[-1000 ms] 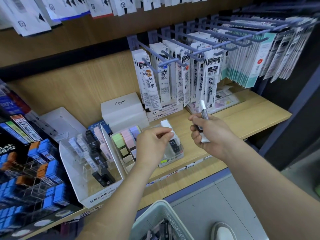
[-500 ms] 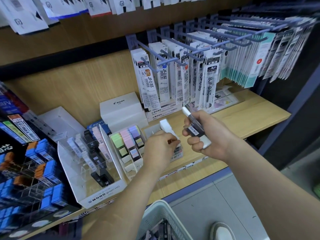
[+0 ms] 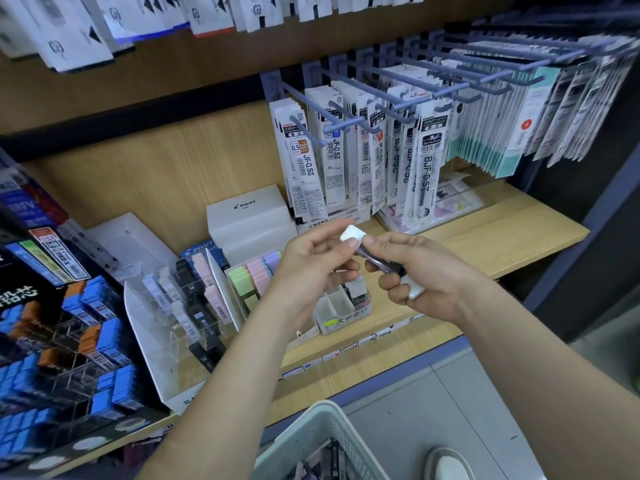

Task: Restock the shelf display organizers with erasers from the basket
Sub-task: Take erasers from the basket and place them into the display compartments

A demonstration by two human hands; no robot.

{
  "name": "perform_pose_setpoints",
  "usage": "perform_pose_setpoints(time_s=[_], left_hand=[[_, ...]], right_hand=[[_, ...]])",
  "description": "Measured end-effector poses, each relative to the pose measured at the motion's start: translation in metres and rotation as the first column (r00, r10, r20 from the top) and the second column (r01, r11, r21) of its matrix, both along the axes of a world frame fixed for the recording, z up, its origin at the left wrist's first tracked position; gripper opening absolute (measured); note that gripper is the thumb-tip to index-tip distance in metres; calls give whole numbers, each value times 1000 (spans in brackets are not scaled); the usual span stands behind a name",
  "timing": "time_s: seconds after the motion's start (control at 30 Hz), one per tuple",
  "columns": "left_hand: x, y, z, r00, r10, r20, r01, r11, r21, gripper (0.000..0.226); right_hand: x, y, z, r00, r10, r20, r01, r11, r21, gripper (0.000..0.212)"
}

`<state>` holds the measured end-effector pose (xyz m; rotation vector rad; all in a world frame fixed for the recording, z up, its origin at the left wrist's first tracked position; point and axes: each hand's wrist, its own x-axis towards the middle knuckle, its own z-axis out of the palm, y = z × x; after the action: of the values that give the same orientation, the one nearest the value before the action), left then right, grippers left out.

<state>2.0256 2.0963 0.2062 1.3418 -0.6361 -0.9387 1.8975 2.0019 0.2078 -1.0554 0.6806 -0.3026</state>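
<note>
mid-frame, my right hand (image 3: 426, 271) fingers clamp the eraser (image 3: 351, 234) — my left hand (image 3: 311, 268) pinches its tip, likely to seat it in the organizer (image 3: 337, 315) below.

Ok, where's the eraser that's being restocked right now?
Centre of the head view: the eraser is in the right hand, its upper white end pinched by the left hand, above the small divided box.

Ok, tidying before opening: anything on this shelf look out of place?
A few flat packets lie loose on the shelf under the hanging refill packs, not on hooks. Nothing else stands out.
</note>
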Motion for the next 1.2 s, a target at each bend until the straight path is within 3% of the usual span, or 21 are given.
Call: perform_pose_setpoints(time_s=[0.23,0.33,0.4,0.5,0.63,0.73,0.83,0.9,1.03,1.2], left_hand=[[7,10,2,991,133,4,-132,988,-83,21],[10,14,1,993,112,47,-106,987,-117,24],[11,15,1,989,104,102,-92,989,-117,29],[13,15,4,986,119,114,-109,990,-93,34],[19,17,12,993,84,85,-79,995,-54,22],[26,15,13,966,176,191,-176,984,-20,18],[45,10,10,888,293,354,-302,953,-32,15],[61,5,5,784,302,542,-352,936,-11,17],[70,-7,-6,588,119,800,-360,924,128,9],[72,-25,-16,463,-50,885,-357,903,238,11]], right_hand=[[-3,-3,9,990,-67,-123,72,997,33,31],[-7,-6,9,979,16,-206,-13,1000,14,41],[-9,-5,8,974,83,-212,-81,997,18,33],[-4,-3,5,989,47,-141,-43,999,29,24],[3,-1,1,994,-4,-106,-4,997,-79,11],[7,1,1,993,-35,-115,18,989,-146,9],[8,-1,4,981,-152,-120,143,986,-84,21],[6,-3,4,977,-194,-82,192,981,-33,30],[5,-2,4,985,-171,-22,171,985,6,11],[9,-5,-3,974,-190,-123,182,981,-74,20]])
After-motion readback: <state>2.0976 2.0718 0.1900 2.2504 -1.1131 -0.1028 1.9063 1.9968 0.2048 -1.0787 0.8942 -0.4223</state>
